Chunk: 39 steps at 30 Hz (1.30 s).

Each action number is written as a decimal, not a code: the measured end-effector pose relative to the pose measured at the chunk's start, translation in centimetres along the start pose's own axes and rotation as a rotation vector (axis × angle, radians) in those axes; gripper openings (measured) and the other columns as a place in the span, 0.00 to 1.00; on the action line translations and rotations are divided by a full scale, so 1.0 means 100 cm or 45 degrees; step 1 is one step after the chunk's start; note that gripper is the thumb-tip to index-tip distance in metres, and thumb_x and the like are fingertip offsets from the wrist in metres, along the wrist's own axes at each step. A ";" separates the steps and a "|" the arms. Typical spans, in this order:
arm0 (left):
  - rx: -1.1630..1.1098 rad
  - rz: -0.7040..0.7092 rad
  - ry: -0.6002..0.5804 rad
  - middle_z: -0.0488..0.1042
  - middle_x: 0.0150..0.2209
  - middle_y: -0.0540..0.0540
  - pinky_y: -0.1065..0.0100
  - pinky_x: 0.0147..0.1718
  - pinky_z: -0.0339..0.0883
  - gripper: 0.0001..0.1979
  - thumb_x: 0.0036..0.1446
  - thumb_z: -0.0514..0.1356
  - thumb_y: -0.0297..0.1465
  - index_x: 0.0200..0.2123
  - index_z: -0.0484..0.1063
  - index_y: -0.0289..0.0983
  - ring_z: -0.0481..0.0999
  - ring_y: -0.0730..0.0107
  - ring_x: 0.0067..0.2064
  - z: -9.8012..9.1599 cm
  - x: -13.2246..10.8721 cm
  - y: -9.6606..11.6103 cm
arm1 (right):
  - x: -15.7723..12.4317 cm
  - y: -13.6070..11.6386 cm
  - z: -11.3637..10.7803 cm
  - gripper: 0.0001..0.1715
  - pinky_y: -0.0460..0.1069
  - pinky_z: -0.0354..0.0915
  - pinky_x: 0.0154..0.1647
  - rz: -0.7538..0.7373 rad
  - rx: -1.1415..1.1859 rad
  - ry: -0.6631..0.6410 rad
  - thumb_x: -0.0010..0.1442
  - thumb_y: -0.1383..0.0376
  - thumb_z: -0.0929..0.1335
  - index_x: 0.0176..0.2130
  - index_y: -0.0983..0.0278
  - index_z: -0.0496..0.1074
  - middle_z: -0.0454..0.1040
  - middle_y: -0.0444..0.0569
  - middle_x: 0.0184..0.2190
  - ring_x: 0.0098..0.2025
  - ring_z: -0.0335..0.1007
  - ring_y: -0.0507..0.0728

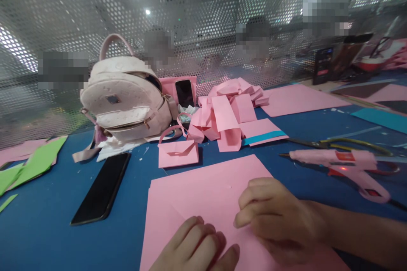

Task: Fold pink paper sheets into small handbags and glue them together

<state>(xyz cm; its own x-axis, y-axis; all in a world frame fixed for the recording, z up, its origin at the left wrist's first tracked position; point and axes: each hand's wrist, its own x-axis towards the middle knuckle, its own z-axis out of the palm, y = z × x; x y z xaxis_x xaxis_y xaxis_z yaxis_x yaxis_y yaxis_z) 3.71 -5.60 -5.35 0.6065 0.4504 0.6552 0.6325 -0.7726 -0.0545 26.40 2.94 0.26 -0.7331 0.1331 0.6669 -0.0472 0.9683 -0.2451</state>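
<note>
A large pink paper sheet (pixel 203 190) lies on the blue table right in front of me, with a fold line running across its near left part. My left hand (pixel 197 247) rests on the sheet's near edge, its fingers curled and pressing down on the paper. My right hand (pixel 276 218) lies on the sheet to the right, fingers bent under and knuckles up, pressing the paper. Neither hand lifts anything off the table.
A black phone (pixel 101 188) lies to the left. Behind the sheet are a small pink paper bag (pixel 178 152), a pile of folded pink paper pieces (pixel 229 114), and a pink backpack (pixel 124 97). A pink glue gun (pixel 346 165) and scissors (pixel 343 144) lie on the right. Green paper scraps (pixel 34 163) sit far left.
</note>
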 end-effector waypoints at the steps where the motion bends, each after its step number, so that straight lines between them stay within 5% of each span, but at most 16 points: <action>1: 0.000 0.000 0.001 0.78 0.37 0.51 0.57 0.57 0.58 0.15 0.66 0.52 0.25 0.46 0.78 0.43 0.73 0.66 0.40 0.000 0.000 0.000 | 0.000 0.000 0.000 0.06 0.50 0.60 0.27 0.005 0.001 -0.009 0.56 0.73 0.63 0.32 0.61 0.64 0.79 0.45 0.30 0.31 0.72 0.54; 12: 0.000 -0.013 -0.008 0.79 0.37 0.52 0.58 0.55 0.61 0.16 0.67 0.51 0.24 0.46 0.77 0.43 0.75 0.66 0.40 -0.002 0.003 0.000 | 0.000 0.001 0.000 0.05 0.50 0.59 0.28 -0.008 -0.001 -0.067 0.59 0.71 0.62 0.34 0.61 0.64 0.80 0.47 0.32 0.31 0.71 0.54; 20: 0.016 -0.188 0.053 0.79 0.41 0.51 0.62 0.52 0.62 0.10 0.62 0.60 0.26 0.45 0.77 0.42 0.75 0.66 0.42 -0.011 0.010 0.005 | 0.000 0.003 0.000 0.11 0.50 0.57 0.32 0.315 0.019 -0.206 0.68 0.65 0.57 0.37 0.61 0.65 0.72 0.47 0.29 0.31 0.63 0.55; 26: -0.093 -0.406 -0.281 0.76 0.41 0.43 0.56 0.42 0.64 0.21 0.63 0.55 0.48 0.49 0.69 0.38 0.73 0.57 0.40 -0.028 0.009 -0.012 | -0.002 0.006 0.007 0.25 0.51 0.55 0.33 0.542 -0.034 -0.452 0.62 0.43 0.63 0.36 0.62 0.68 0.71 0.46 0.31 0.31 0.63 0.56; 31: -0.510 -0.562 -0.512 0.73 0.37 0.47 0.63 0.37 0.63 0.07 0.59 0.61 0.33 0.37 0.64 0.41 0.71 0.62 0.38 -0.032 0.014 -0.025 | -0.001 0.006 0.005 0.22 0.50 0.53 0.32 0.473 0.016 -0.527 0.64 0.47 0.64 0.33 0.63 0.67 0.69 0.45 0.29 0.31 0.61 0.55; 39: -0.732 -0.538 -0.340 0.72 0.33 0.52 0.66 0.38 0.60 0.10 0.56 0.58 0.21 0.35 0.62 0.41 0.69 0.69 0.34 -0.032 0.014 -0.025 | -0.001 0.006 0.003 0.10 0.49 0.54 0.32 0.306 0.045 -0.413 0.65 0.61 0.65 0.32 0.62 0.65 0.69 0.44 0.28 0.31 0.58 0.54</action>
<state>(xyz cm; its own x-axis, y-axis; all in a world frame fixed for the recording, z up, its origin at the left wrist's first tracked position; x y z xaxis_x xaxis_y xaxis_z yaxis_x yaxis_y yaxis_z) 1.48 -4.44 -1.89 0.5108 0.7960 0.3247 0.5308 -0.5892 0.6092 26.23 3.40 -0.21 -0.9017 0.2762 0.3326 0.1327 0.9090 -0.3951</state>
